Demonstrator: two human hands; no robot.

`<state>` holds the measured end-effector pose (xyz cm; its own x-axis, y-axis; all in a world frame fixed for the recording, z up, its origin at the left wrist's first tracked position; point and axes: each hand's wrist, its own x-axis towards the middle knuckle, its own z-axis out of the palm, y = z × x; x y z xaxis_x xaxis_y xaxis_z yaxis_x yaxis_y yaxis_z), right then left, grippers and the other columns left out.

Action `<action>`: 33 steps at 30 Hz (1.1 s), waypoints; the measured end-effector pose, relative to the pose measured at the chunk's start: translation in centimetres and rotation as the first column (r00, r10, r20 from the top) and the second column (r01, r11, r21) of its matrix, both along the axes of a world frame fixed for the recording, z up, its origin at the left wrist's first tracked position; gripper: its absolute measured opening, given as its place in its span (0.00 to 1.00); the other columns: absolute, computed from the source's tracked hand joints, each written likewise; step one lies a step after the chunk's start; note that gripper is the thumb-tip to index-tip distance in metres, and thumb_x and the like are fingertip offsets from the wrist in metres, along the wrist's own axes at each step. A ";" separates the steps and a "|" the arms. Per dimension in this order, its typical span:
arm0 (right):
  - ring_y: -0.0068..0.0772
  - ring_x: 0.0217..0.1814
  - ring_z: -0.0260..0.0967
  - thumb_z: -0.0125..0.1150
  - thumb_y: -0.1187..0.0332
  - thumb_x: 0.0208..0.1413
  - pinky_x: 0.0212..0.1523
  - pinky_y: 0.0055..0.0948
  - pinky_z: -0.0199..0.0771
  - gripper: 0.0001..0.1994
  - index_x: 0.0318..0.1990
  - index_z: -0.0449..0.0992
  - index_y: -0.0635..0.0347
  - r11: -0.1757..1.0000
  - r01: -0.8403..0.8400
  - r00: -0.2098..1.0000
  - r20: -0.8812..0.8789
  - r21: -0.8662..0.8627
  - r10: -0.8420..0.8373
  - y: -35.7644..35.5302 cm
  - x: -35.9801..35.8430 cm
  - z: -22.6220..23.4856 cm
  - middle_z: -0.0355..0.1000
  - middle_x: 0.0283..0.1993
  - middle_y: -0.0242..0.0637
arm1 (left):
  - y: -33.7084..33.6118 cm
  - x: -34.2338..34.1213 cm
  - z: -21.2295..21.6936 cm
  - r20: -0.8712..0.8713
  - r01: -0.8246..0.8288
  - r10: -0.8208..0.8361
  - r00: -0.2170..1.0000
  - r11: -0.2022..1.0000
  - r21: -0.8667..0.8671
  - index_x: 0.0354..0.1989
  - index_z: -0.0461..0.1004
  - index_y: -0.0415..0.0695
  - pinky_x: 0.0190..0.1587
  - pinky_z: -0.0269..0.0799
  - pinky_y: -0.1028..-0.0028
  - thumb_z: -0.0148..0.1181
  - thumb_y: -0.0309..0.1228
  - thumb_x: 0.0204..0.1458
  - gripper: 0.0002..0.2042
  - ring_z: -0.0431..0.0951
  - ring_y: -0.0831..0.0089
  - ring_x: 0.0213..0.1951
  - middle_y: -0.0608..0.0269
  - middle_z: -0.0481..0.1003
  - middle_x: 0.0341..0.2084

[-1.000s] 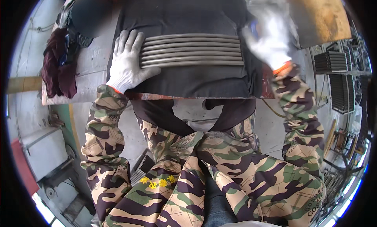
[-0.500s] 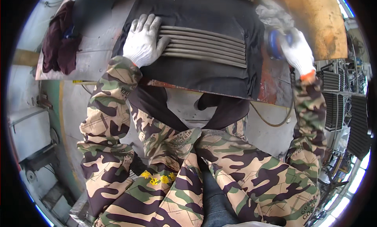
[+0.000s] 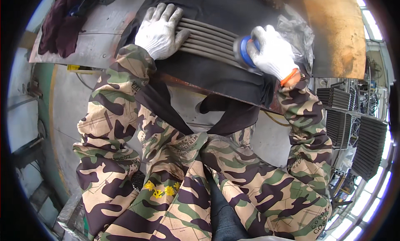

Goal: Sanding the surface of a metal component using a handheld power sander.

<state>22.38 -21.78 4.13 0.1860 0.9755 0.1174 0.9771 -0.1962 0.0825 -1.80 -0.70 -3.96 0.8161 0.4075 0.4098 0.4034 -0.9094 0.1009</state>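
Observation:
Several grey metal rods lie side by side on a black cloth over the workbench. My left hand, in a white knit glove, rests flat at the rods' left ends, its fingers stretched out and the thumb lying over them. In its own white glove, my right hand is closed around a round, blue-banded object. That object is at the right ends of the rods and covers part of them; its exact kind and its face toward the rods are hidden.
Crumpled clear plastic lies right of my right hand, beside a stained tan board. Dark maroon cloth sits at the bench's far left. Stacked dark ribbed parts stand on racks at the right. My legs are under the bench edge.
My right hand has moved left with the blue-banded object, from beside the cloth's right edge onto the rods' right ends. My left hand stays on the rods; the whole view has shifted slightly.

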 end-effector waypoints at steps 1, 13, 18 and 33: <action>0.56 0.44 0.75 0.59 0.59 0.58 0.41 0.51 0.79 0.13 0.45 0.74 0.54 0.999 -0.014 1.000 0.004 0.047 0.014 0.3 0.3 -0.2 0.71 0.41 0.50 | 0.2 0.5 -0.1 0.009 0.006 -0.006 1.000 1.000 0.015 0.64 0.70 0.37 0.70 0.57 0.51 0.60 0.45 0.59 0.29 0.65 0.44 0.67 0.42 0.69 0.63; 0.55 0.40 0.75 0.59 0.60 0.57 0.42 0.51 0.79 0.11 0.43 0.75 0.54 0.989 -0.106 0.993 0.066 0.105 0.099 3.0 -0.8 -1.0 0.71 0.38 0.49 | -0.4 1.2 -1.1 -0.028 -0.095 0.098 0.995 0.991 0.094 0.68 0.68 0.42 0.74 0.52 0.52 0.56 0.48 0.63 0.29 0.61 0.46 0.71 0.44 0.66 0.67; 0.54 0.44 0.75 0.58 0.59 0.57 0.42 0.52 0.79 0.13 0.45 0.76 0.53 0.994 -0.108 0.994 0.028 0.035 0.107 3.4 -2.9 -0.3 0.72 0.41 0.48 | -1.9 0.9 0.1 0.027 -0.093 0.093 0.995 0.996 -0.007 0.65 0.69 0.36 0.72 0.54 0.48 0.55 0.45 0.61 0.29 0.64 0.41 0.69 0.39 0.69 0.64; 0.53 0.44 0.75 0.59 0.58 0.59 0.44 0.51 0.78 0.11 0.43 0.75 0.53 0.996 -0.086 0.996 0.041 0.037 0.084 5.7 -4.1 -0.5 0.73 0.41 0.47 | -1.0 0.9 -1.2 -0.065 -0.079 0.087 0.994 0.991 0.110 0.69 0.67 0.41 0.73 0.52 0.51 0.53 0.44 0.64 0.28 0.61 0.47 0.71 0.45 0.66 0.68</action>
<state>18.27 -16.13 3.66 0.0969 0.9822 0.1610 0.9866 -0.1161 0.1150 -0.89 -1.71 -5.19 0.8091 0.4317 0.3987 0.4807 -0.8765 -0.0264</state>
